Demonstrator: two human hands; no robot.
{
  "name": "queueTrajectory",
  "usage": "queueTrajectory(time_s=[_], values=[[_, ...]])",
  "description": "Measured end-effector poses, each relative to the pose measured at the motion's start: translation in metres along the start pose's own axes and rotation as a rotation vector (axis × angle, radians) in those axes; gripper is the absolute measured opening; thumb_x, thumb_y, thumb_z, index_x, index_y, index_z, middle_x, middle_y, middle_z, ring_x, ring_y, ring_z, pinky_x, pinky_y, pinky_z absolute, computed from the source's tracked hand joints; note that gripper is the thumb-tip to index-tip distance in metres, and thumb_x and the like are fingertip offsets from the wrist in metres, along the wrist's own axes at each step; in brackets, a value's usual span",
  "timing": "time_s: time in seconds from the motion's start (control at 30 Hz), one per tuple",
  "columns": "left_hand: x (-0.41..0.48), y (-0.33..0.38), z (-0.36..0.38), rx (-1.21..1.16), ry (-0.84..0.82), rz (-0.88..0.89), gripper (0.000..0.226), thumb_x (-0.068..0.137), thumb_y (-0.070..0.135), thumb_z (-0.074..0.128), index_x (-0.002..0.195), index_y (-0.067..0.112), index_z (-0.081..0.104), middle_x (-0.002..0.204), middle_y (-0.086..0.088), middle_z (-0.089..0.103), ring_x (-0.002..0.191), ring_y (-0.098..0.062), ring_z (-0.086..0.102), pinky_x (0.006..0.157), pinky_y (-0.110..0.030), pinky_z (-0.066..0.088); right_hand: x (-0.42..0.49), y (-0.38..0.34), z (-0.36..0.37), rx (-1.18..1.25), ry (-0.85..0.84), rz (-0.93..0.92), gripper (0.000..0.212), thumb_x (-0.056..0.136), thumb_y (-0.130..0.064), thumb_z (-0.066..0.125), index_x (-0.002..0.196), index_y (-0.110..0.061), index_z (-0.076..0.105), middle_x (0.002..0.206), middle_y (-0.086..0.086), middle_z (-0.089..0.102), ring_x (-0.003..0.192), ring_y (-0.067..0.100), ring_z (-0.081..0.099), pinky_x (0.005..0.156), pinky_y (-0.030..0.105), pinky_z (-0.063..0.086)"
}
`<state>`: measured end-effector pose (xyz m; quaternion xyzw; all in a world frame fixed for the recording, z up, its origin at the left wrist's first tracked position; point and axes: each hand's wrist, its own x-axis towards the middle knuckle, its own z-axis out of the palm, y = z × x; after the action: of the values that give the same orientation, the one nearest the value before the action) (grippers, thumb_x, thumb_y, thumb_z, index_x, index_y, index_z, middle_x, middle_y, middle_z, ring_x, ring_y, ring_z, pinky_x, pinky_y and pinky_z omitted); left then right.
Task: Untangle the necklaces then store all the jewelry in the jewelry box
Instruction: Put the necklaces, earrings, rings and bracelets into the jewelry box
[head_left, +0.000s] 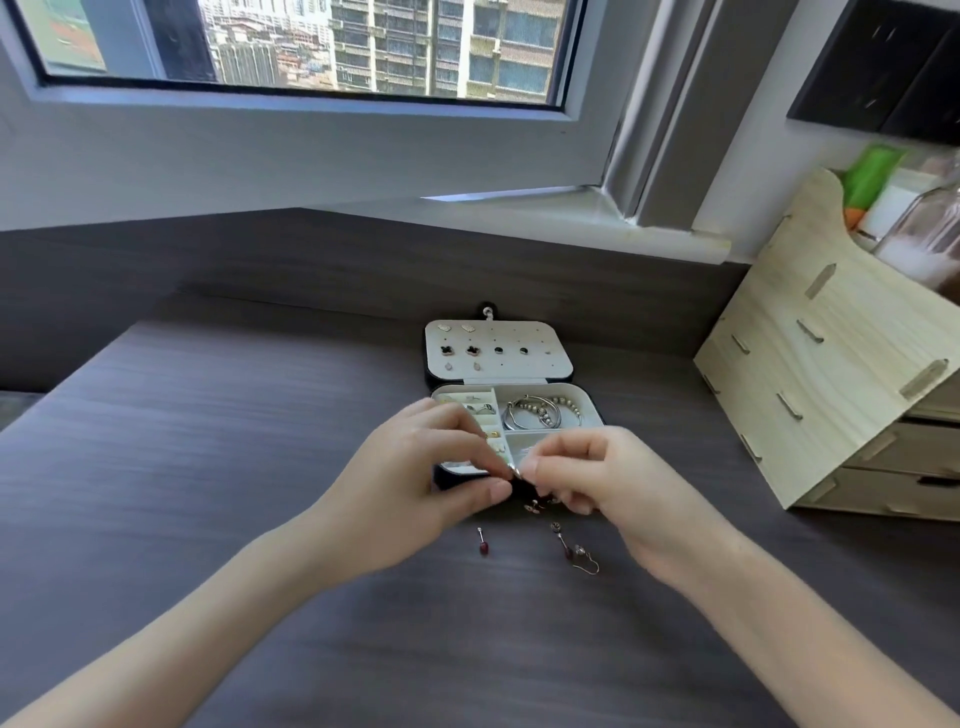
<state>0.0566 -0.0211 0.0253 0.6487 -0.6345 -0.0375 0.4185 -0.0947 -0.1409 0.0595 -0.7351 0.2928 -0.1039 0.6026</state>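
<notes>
An open dark jewelry box (587, 402) with a white lining lies on the desk. Its lid panel (498, 349) carries several stud earrings. One compartment holds silver bangles and a beaded bracelet (540, 413); small slots on the left hold rings. My left hand (426, 483) and my right hand (592, 478) meet just in front of the box, both pinching a small silvery piece (517, 472) between fingertips. Below the hands lie a red drop earring (483, 543), a longer dangling earring with a hook (574, 553) and a small red piece (532, 505).
The dark wood-grain desk (260, 519) stretches left and toward me. A pale wooden drawer organizer (831, 389) stands at the right, close to the box, with bottles on top. A window sill and window lie behind.
</notes>
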Motion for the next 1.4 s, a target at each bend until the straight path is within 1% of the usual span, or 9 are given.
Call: queueTrajectory(time_s=[0.17, 0.4, 0.63, 0.77, 0.83, 0.87, 1.0, 1.2, 1.4], values=[[0.008, 0.011, -0.003, -0.087, 0.102, -0.065, 0.023, 0.08, 0.046, 0.055, 0.076, 0.025, 0.065, 0.075, 0.013, 0.055, 0.076, -0.001, 0.05, 0.065, -0.008, 0.033, 0.011, -0.015, -0.004, 0.164, -0.183, 0.054, 0.009, 0.066, -0.016, 0.064, 0.057, -0.018, 0.066, 0.057, -0.002, 0.052, 0.053, 0.008, 0.041, 0.051, 0.021, 0.027], [0.011, 0.014, -0.005, -0.237, 0.071, -0.145, 0.019, 0.079, 0.043, 0.058, 0.074, 0.025, 0.061, 0.077, 0.014, 0.056, 0.069, -0.002, 0.05, 0.061, -0.01, 0.034, 0.018, -0.014, -0.003, 0.2, -0.248, 0.081, 0.006, 0.068, -0.015, 0.07, 0.068, -0.012, 0.064, 0.06, -0.001, 0.054, 0.054, 0.009, 0.042, 0.048, 0.019, 0.03], [0.019, 0.012, -0.009, -0.273, 0.077, -0.274, 0.014, 0.085, 0.018, 0.069, 0.072, 0.016, 0.064, 0.065, 0.011, 0.055, 0.061, -0.001, 0.047, 0.058, -0.011, 0.035, 0.019, -0.021, 0.0, -0.106, -0.018, -0.141, 0.018, 0.086, -0.027, 0.065, 0.08, -0.012, 0.071, 0.071, -0.005, 0.069, 0.065, 0.003, 0.057, 0.063, 0.016, 0.043], [0.029, 0.008, -0.011, -0.298, 0.049, -0.384, 0.013, 0.088, 0.021, 0.064, 0.077, 0.016, 0.069, 0.067, 0.006, 0.064, 0.061, -0.006, 0.05, 0.057, -0.022, 0.04, 0.032, -0.029, -0.002, -0.268, 0.04, -0.162, 0.017, 0.087, -0.027, 0.065, 0.08, -0.012, 0.071, 0.079, 0.001, 0.071, 0.078, 0.007, 0.065, 0.073, 0.014, 0.047], [0.033, 0.001, -0.013, -0.276, 0.059, -0.443, 0.017, 0.091, 0.024, 0.058, 0.083, 0.017, 0.071, 0.083, -0.01, 0.069, 0.075, -0.021, 0.059, 0.072, -0.035, 0.046, 0.042, -0.033, -0.003, -0.358, 0.047, -0.138, 0.016, 0.089, -0.025, 0.064, 0.08, -0.013, 0.07, 0.079, 0.002, 0.069, 0.072, 0.004, 0.059, 0.065, 0.011, 0.044], [0.033, -0.003, -0.015, -0.241, 0.088, -0.454, 0.018, 0.093, 0.024, 0.056, 0.085, 0.017, 0.071, 0.087, -0.012, 0.068, 0.079, -0.021, 0.059, 0.074, -0.033, 0.046, 0.047, -0.034, -0.004, -0.394, 0.035, -0.103, 0.015, 0.088, -0.025, 0.064, 0.08, -0.014, 0.07, 0.078, 0.001, 0.067, 0.071, 0.004, 0.057, 0.065, 0.014, 0.044], [0.029, -0.015, -0.02, -0.118, 0.187, -0.479, 0.017, 0.092, 0.025, 0.055, 0.083, 0.024, 0.069, 0.085, 0.003, 0.065, 0.065, 0.001, 0.047, 0.057, -0.012, 0.032, 0.067, -0.031, 0.0, -0.495, -0.033, 0.025, 0.012, 0.086, -0.025, 0.067, 0.078, -0.015, 0.069, 0.073, -0.008, 0.061, 0.071, 0.004, 0.053, 0.065, 0.021, 0.04], [0.022, -0.023, -0.02, -0.08, 0.211, -0.507, 0.016, 0.092, 0.023, 0.056, 0.083, 0.025, 0.069, 0.087, -0.003, 0.063, 0.067, -0.005, 0.045, 0.062, -0.023, 0.033, 0.081, -0.025, 0.005, -0.615, -0.032, 0.107, 0.009, 0.081, -0.028, 0.07, 0.074, -0.023, 0.067, 0.083, -0.009, 0.064, 0.092, 0.011, 0.058, 0.087, 0.031, 0.046], [0.022, -0.023, -0.02, -0.074, 0.207, -0.517, 0.017, 0.092, 0.022, 0.055, 0.081, 0.026, 0.068, 0.087, 0.0, 0.062, 0.074, -0.009, 0.048, 0.066, -0.026, 0.036, 0.082, -0.021, 0.008, -0.695, -0.067, 0.102, 0.012, 0.078, -0.029, 0.071, 0.068, -0.024, 0.068, 0.071, -0.013, 0.063, 0.076, 0.005, 0.057, 0.07, 0.022, 0.042]])
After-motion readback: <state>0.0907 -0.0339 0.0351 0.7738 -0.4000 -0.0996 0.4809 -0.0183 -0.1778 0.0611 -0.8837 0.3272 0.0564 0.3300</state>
